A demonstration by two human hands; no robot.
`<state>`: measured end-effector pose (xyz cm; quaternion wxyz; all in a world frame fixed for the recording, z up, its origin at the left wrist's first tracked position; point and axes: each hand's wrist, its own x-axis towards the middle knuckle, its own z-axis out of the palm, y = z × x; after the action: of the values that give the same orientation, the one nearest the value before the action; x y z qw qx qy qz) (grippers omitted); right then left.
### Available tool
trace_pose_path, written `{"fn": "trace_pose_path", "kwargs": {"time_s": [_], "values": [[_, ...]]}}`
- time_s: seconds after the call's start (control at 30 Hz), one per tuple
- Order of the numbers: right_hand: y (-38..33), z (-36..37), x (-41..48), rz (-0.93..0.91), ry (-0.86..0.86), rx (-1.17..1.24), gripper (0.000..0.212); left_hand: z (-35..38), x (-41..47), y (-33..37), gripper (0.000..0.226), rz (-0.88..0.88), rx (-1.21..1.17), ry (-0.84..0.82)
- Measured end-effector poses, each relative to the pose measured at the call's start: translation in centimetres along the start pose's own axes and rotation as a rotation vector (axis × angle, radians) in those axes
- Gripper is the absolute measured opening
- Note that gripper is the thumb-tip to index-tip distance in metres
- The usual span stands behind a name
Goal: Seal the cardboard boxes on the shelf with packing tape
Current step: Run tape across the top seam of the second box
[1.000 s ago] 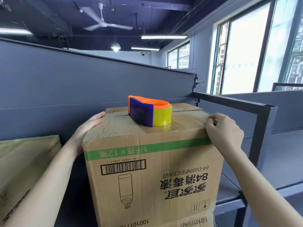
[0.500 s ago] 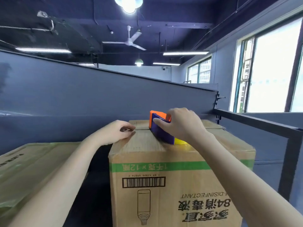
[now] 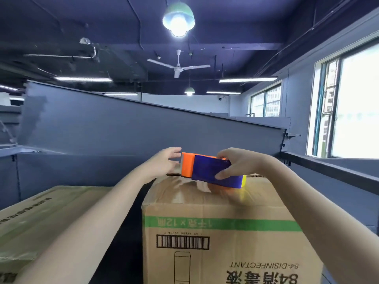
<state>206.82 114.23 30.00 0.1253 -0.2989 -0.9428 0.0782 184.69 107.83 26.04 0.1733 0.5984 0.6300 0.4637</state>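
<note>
Now right hand [image 3: 235,163] gripping tape dispenser [image 3: 207,170] — left hand [image 3: 166,160] beside, fingers outstretched

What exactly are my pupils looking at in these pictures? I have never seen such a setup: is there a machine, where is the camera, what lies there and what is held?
There is no machine here: a person works with two bare hands. Every picture comes from one wide-angle camera worn on the person's head, looking forward and down, so the scene appears as that person sees it. In the middle stands a cardboard box, printed with a green stripe and a barcode. A second box lies to its left. The right hand grips a tape dispenser, blue and orange with a yellow roll, at the top of the middle box. The left hand is open, fingers straight, beside the dispenser's orange end; whether it touches cannot be told. Behind everything runs a grey panel.
</note>
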Motion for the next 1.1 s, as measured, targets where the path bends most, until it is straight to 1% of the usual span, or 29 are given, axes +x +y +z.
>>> {"fn": "trace_pose_path", "kwargs": {"time_s": [0.07, 0.13, 0.2, 0.37, 0.43, 0.53, 0.6, 0.7, 0.77, 0.8, 0.83, 0.9, 0.93, 0.97, 1.0, 1.03, 1.1], "values": [[0.3, -0.6, -0.1, -0.013, -0.029, 0.056, 0.017, -0.1, -0.1, 0.3, 0.045, 0.02, -0.214, -0.032], [0.4, -0.9, 0.2, -0.006, -0.045, 0.051, 0.025, -0.1, -0.1, 0.3, 0.039, 0.052, -0.297, -0.11], [0.5, -1.1, 0.7, -0.005, -0.041, 0.055, 0.03, 0.1, -0.1, 0.1, 0.039, 0.057, -0.339, -0.175], [0.4, -1.8, 1.3, -0.026, -0.021, 0.148, 0.015, -0.7, 0.4, -1.0, 0.031, 0.039, -0.394, -0.199], [0.1, -2.1, 1.7, -0.026, 0.005, 0.161, 0.017, -1.2, 0.6, -1.3, 0.03, 0.027, -0.423, -0.202], [0.0, -2.3, 2.5, -0.01, 0.052, 0.096, 0.024, -1.5, 1.2, -1.3, 0.017, 0.011, -0.408, -0.161], [0.0, -2.4, 2.7, -0.001, 0.079, 0.04, 0.025, -1.8, 1.5, -1.4, 0.012, -0.004, -0.397, -0.125], [-0.1, -2.2, 2.6, -0.012, 0.114, 0.04, 0.022, -2.3, 1.8, -1.6, 0.017, -0.017, -0.41, -0.141], [-0.1, -1.5, 2.6, -0.038, 0.185, 0.022, 0.022, -2.5, 1.9, -1.7, 0.018, -0.024, -0.441, -0.145], [-0.1, -1.0, 2.6, -0.045, 0.232, 0.006, 0.026, -2.5, 2.0, -1.8, 0.017, -0.028, -0.467, -0.142], [-0.1, -0.5, 2.6, -0.039, 0.273, -0.012, 0.037, -2.5, 2.0, -1.9, 0.016, -0.03, -0.498, -0.142], [-0.3, 0.3, 2.2, -0.012, 0.305, -0.069, 0.073, -2.3, 2.2, -2.0, 0.015, -0.033, -0.529, -0.145], [-0.3, 0.7, 2.1, -0.017, 0.304, -0.117, 0.088, -2.2, 2.4, -2.1, 0.014, -0.034, -0.519, -0.139], [-0.3, 0.9, 2.0, -0.034, 0.309, -0.183, 0.098, -2.2, 2.5, -2.1, 0.013, -0.036, -0.504, -0.125], [-0.2, 1.0, 2.1, -0.06, 0.322, -0.27, 0.103, -2.1, 2.7, -2.1, 0.012, -0.038, -0.493, -0.107], [-0.1, 1.1, 2.3, -0.09, 0.34, -0.363, 0.102, -2.2, 2.8, -2.1, 0.012, -0.04, -0.484, -0.089], [0.1, 0.9, 2.9, -0.14, 0.398, -0.504, 0.084, -2.3, 3.0, -2.1, 0.01, -0.035, -0.483, -0.065]]}}
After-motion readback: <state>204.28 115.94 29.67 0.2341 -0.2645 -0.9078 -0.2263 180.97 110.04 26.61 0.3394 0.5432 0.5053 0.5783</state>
